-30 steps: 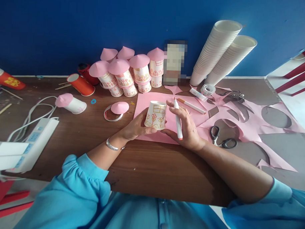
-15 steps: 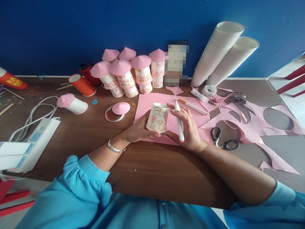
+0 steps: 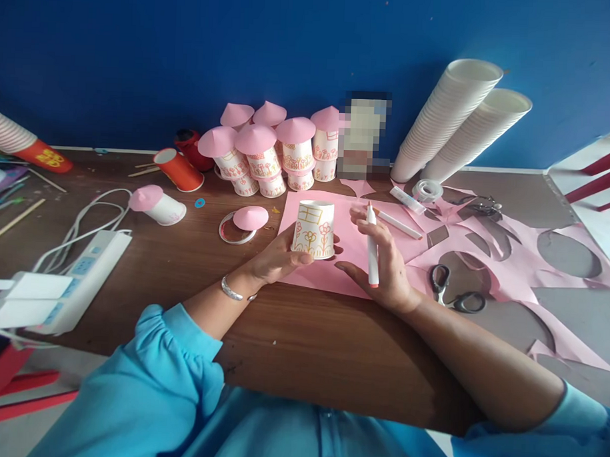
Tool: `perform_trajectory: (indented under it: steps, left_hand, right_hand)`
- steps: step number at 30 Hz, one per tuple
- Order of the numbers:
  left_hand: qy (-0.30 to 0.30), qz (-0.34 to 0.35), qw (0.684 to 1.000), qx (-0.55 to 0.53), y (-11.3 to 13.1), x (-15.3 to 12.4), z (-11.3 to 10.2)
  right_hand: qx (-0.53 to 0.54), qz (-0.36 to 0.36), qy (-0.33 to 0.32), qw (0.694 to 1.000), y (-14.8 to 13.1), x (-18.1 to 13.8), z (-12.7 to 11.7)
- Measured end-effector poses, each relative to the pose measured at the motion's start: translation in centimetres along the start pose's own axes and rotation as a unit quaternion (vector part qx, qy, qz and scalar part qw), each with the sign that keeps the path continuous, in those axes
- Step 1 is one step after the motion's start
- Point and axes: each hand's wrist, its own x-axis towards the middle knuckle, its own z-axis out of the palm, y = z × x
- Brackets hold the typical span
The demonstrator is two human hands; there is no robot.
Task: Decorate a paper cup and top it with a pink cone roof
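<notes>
Head view: between the tabletop's [image 3: 276, 327] front and back edges, the left hand [image 3: 278, 261] grasps a flower-drawn cup [image 3: 313, 232], far side hidden; the right hand's [image 3: 391, 275] fingers grip a white marker [image 3: 372, 247]. Pixelation obscures one back-edge object [image 3: 363, 134].

The cup [image 3: 313, 237] in the left hand [image 3: 278, 259] looked to be smooth, matt paper, while the marker [image 3: 373, 257] in the right hand [image 3: 393, 271] was smooth white plastic. Beneath the grip lay flat, matt pink paper [image 3: 310, 277] on a tabletop [image 3: 292, 321] with brown wood grain and a low sheen. Behind the grip, the bangle [image 3: 230, 289] was shiny, silvery metal and the sleeve [image 3: 178, 344] soft, gathered cloth.
</notes>
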Motion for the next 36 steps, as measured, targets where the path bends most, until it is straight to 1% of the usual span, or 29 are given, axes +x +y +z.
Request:
perform_trajectory:
  steps: [6, 12, 22, 25, 31, 36]
  left_hand:
    - [-0.002, -0.014, 1.000, -0.017, 0.41, -0.05, 0.13]
    - [-0.006, -0.011, 1.000, -0.017, 0.43, 0.03, 0.04]
    - [-0.013, -0.018, 1.000, -0.014, 0.30, -0.03, -0.10]
    - [-0.005, -0.015, 1.000, -0.006, 0.18, 0.06, -0.22]
    - [0.009, -0.013, 0.999, 0.050, 0.05, 0.08, -0.67]
    - [0.035, -0.018, 0.997, 0.069, -0.20, 0.10, -0.79]
  right_hand:
    - [-0.001, 0.009, -0.005, 1.000, -0.07, 0.03, -0.02]
    - [0.000, 0.005, -0.023, 1.000, -0.12, 0.07, -0.08]
    - [0.008, 0.004, -0.016, 1.000, -0.07, -0.03, 0.06]
    - [-0.001, 0.007, -0.022, 1.000, -0.15, 0.03, 0.03]
    - [-0.002, 0.005, -0.030, 1.000, -0.27, 0.11, -0.16]
    - [0.000, 0.012, -0.031, 0.999, -0.24, 0.05, -0.14]
